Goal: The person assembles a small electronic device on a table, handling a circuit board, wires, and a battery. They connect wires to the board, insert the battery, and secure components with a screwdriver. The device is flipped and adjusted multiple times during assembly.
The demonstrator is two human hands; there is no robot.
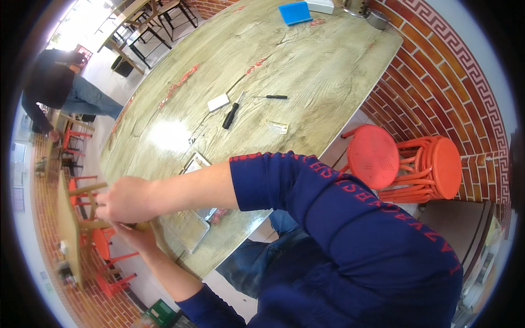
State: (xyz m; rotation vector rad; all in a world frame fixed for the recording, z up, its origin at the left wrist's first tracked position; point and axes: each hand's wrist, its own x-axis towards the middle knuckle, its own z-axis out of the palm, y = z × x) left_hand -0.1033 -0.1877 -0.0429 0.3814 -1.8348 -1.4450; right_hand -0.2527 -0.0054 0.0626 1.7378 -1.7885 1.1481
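A glossy wood-grain tabletop (317,65), cracked with dark lines and red flecks, stretches from near left to far right. Along the right runs a wall of orange-brown bricks (437,65) with pale joints; beside it stand smooth red round-seated stools (373,156). At the near left, the right hand (128,199) is curled just above the left hand (136,236); whether their fingers pinch anything I cannot tell, as the grip is hidden and blurred. Just right of them, on the table, lies a shallow clear rectangular tray (188,238). Far right sits a matte blue stand (295,13). Mid-table are a thick black-handled screwdriver (231,116), a white rectangular block (218,103) and a slender black-handled screwdriver (276,97).
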